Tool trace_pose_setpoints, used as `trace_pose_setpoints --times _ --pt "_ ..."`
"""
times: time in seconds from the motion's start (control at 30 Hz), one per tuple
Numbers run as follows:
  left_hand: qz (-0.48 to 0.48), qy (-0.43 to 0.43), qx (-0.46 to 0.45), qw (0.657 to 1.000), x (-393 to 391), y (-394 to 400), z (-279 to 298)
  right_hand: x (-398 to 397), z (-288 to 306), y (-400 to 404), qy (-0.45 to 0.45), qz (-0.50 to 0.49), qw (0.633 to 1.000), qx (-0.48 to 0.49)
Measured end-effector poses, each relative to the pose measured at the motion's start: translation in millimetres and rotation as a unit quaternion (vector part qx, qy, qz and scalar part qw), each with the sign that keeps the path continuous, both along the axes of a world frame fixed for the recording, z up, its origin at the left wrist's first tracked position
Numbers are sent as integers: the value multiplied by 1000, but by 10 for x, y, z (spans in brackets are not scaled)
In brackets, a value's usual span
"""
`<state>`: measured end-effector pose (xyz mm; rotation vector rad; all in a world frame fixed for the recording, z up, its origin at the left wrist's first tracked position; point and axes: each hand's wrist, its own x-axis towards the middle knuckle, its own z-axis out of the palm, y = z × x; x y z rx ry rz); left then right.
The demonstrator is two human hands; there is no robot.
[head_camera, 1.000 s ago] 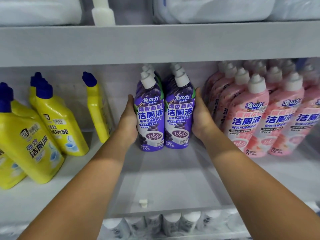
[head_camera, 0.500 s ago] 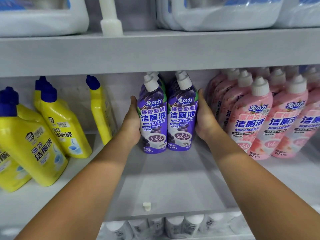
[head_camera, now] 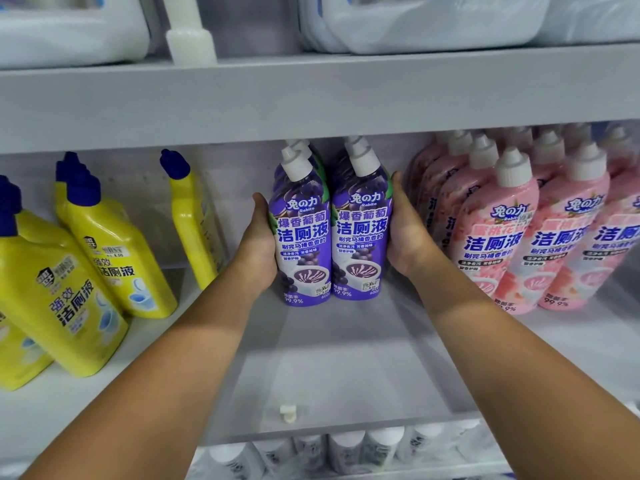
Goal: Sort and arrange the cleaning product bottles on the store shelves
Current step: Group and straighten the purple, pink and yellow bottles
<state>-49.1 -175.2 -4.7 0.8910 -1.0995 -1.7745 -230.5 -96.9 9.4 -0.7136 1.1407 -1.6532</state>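
The left hand and the right hand pressed inward on a block of purple bottles, palms flat against the outer flanks; whether the fingers curled behind could not be told. The block stood upright at the centre of the frame, squeezed between the palms, on the middle shelf. To do this well, both hands should probably push evenly and low, so the rows slid together without tipping. Yellow bottles stood apart at left; pink bottles stood just beside the right hand.
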Motion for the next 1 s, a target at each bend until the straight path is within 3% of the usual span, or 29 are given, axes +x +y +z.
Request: trace_pose_setpoints --times 0.5,1.0 --pt "115 -28 54 992 -113 -29 1 24 -16 37 -7 -17 1000 -5" --pt "112 -8 29 993 -130 143 -6 48 -4 68 21 -38 999 27"
